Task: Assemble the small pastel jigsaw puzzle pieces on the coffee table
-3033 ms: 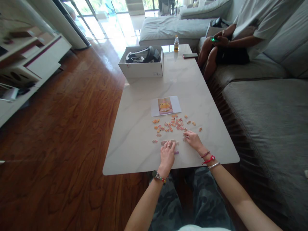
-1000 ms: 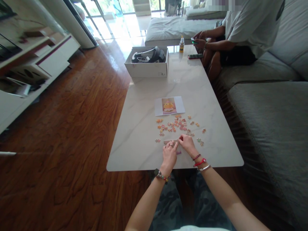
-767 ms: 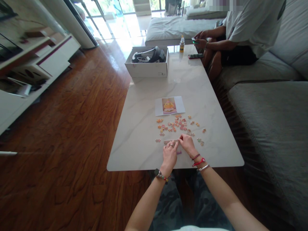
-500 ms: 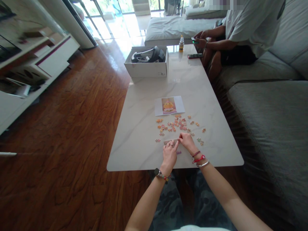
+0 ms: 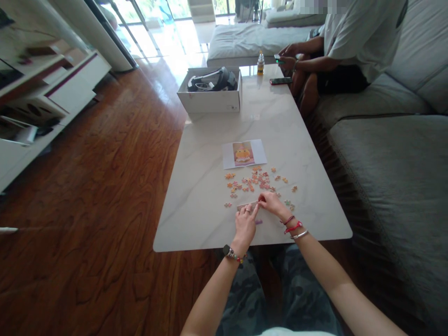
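My left hand [image 5: 246,226] lies with its fingers outstretched over a pale strip of joined jigsaw pieces [image 5: 241,207], pressing on it and covering part of it. At the strip's right end, the fingertips of my right hand [image 5: 270,202] pinch a small jigsaw piece, mostly hidden by the fingers. A purple jigsaw piece [image 5: 258,222] lies just right of my left hand. Beyond both hands, loose orange, pink and pale jigsaw pieces [image 5: 257,179] are scattered. Behind them rests a paper sheet [image 5: 259,150] printed with a yellow figure on pink.
On the white marbled table [image 5: 203,177] stands a white box [image 5: 213,101] holding a black headset [image 5: 214,80]. Farther back are a small bottle [image 5: 261,64] and a dark phone [image 5: 280,81]. A person [image 5: 357,44] sits on the grey sofa [image 5: 392,158] at the right, holding a device.
The whole view shifts slightly left. Both hands stay at the strip, with my right fingertips still pinching at its right end; the scattered pieces look unchanged.
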A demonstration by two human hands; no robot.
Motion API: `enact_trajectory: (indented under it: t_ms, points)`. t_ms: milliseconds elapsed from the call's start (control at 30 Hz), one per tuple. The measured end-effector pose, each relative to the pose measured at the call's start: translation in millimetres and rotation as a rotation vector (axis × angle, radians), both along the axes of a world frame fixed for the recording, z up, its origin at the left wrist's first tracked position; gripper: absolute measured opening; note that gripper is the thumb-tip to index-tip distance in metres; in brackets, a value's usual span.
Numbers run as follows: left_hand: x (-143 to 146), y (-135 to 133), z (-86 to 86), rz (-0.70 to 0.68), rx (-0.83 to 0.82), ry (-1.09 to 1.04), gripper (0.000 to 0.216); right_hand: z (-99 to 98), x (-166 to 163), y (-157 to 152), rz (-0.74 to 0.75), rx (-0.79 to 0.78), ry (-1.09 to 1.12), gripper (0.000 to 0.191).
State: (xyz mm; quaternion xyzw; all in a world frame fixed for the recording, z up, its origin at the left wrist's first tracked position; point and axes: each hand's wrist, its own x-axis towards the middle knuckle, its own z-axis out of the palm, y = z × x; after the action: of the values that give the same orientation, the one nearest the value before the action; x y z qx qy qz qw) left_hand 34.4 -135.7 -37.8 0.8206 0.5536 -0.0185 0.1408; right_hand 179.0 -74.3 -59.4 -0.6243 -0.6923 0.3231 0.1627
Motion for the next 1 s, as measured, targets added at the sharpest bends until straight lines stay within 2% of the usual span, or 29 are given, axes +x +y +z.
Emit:
enact_trajectory:
  t_ms: [133, 300, 467, 567, 767, 1000]
  points:
    - [0, 1, 3.1, 0.015, 0.012, -0.002, 0.052, 11.0, 5, -3, -0.082, -0.011, 0.019, 0.001]
    - [7, 15, 8.7, 0.013, 0.014, 0.034, 0.04, 21.0, 37, -18, -0.254, -0.097, 0.192, 0.004]
    - [24, 29, 15.5, 0.034, 0.031, 0.067, 0.026, 17.7, 63, -39, -0.362, -0.102, 0.264, 0.003]
    - [38, 30, 17.5, 0.007, 0.043, 0.028, 0.028, 13.3, 70, -46, -0.429, -0.092, 0.276, 0.005]
    - [59, 25, 16.7, -0.046, 0.027, -0.025, 0.029, 6.0, 79, -51, -0.491, -0.092, 0.328, 0.005]
    - [62, 31, 14.6, -0.03, 0.01, -0.025, 0.025, 1.6, 79, -51, -0.462, -0.107, 0.315, 0.006]
